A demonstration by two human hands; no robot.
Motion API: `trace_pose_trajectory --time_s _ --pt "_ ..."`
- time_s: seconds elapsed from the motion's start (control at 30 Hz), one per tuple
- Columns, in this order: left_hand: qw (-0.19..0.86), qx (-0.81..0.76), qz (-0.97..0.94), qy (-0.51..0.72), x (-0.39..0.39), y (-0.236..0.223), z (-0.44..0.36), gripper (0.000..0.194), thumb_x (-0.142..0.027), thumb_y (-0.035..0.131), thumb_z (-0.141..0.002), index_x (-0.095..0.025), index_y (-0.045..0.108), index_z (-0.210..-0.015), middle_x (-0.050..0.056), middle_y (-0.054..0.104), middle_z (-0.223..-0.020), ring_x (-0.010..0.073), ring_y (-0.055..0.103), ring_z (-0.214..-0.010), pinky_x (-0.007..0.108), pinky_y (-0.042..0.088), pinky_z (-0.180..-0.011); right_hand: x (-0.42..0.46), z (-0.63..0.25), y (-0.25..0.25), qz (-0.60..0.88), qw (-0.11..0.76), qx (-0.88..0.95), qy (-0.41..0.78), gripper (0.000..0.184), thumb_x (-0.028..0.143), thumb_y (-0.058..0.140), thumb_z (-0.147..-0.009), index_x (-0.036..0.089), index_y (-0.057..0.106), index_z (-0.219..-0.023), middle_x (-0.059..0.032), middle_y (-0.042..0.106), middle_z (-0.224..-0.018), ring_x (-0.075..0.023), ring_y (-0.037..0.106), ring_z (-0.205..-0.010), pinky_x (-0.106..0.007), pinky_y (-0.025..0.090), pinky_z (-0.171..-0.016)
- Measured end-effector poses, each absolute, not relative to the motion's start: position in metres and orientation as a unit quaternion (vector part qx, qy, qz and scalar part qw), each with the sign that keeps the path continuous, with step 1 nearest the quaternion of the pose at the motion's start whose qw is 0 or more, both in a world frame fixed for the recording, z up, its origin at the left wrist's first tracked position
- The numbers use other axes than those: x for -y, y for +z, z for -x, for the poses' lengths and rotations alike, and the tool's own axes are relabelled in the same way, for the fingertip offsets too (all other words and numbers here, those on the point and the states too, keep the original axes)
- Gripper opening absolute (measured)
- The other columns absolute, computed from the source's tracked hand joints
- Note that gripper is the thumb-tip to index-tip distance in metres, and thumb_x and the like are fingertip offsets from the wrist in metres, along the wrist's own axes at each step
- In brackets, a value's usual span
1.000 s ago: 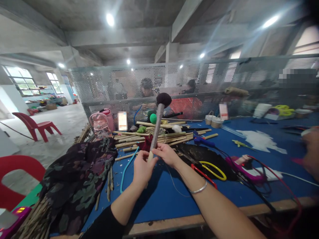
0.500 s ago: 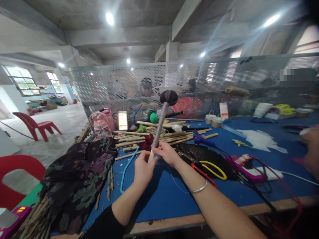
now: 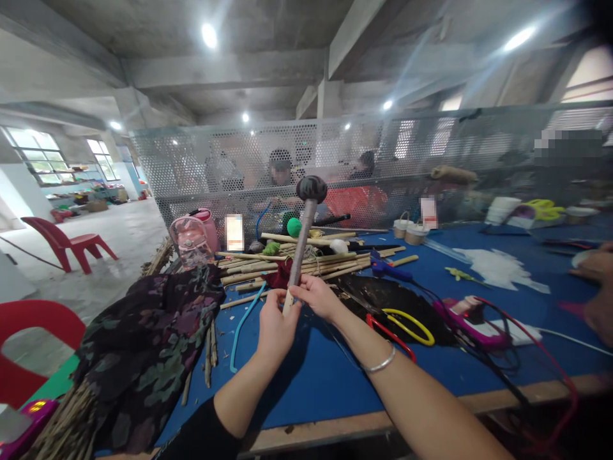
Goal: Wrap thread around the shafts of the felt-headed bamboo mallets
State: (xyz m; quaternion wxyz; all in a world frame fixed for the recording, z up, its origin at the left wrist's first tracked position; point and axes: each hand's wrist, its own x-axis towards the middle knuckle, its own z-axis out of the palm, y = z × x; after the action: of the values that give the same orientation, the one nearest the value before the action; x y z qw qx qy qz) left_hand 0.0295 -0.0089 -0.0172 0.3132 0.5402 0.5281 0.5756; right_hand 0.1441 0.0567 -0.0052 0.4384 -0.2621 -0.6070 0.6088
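Both hands hold a stick [image 3: 302,239] wrapped in greyish material, with a dark, rounded, fabric-like head [image 3: 311,189] on its upper end. It leans slightly to the right, raised over the blue table. My left hand [image 3: 278,326] is closed round the bare, pale lower end. Just above it, my right hand [image 3: 316,297] pinches the wrapped shaft between thumb and fingers. Behind the hands lie a dark red cloth piece [image 3: 278,275] and a pile of wooden sticks [image 3: 345,267]. Scissors [image 3: 407,326] with yellow and red handles lie right of my right hand.
A blue glue gun [image 3: 390,267] and a magenta-and-white power strip [image 3: 479,329] with cables lie to the right. Dark patterned cloth [image 3: 153,345] covers the left side. A perforated metal screen [image 3: 186,166] stands behind the table. Another person's hand [image 3: 598,281] shows at the far right.
The stick has turned about its length, so its dark head shows another side. The head has also shifted a little to the left. Both hands keep nearly the same place.
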Motion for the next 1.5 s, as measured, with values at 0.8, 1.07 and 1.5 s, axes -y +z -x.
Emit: trace_pose_trajectory --time_s 0.8,1.07,1.5 --pt "0.543 -0.398 -0.548 0.495 0.008 -0.009 -0.028 0.036 -0.053 0.050 -0.078 -0.017 0.048 -0.081 -0.001 0.059 -0.062 0.0064 0.045 -0.034 0.019 0.034 -0.035 -0.056 -0.162 0.006 0.246 0.397 0.634 0.616 0.036 0.042 0.072 -0.066 0.014 0.054 -0.079 0.0068 0.050 -0.051 -0.0026 0.032 -0.036 -0.018 0.019 -0.036" --pt "0.333 -0.500 -0.554 0.577 0.006 -0.019 -0.026 0.027 -0.036 0.064 -0.071 -0.017 0.054 -0.088 0.000 0.061 -0.070 0.0090 0.053 -0.050 0.019 0.041 -0.046 -0.060 -0.149 -0.005 0.283 0.427 0.608 0.607 0.041 0.039 0.077 -0.059 0.013 0.055 -0.082 0.0016 0.061 -0.063 -0.0085 0.052 -0.052 -0.019 0.036 -0.048" --pt "0.408 -0.489 -0.554 0.536 0.008 -0.019 -0.027 0.031 -0.043 0.054 -0.077 -0.018 0.051 -0.095 0.002 0.062 -0.074 0.0093 0.052 -0.047 0.020 0.038 -0.043 -0.058 -0.148 -0.005 0.266 0.428 0.610 0.611 0.035 0.037 0.074 -0.062 0.015 0.053 -0.078 0.0038 0.056 -0.059 -0.0076 0.050 -0.049 -0.020 0.036 -0.047"
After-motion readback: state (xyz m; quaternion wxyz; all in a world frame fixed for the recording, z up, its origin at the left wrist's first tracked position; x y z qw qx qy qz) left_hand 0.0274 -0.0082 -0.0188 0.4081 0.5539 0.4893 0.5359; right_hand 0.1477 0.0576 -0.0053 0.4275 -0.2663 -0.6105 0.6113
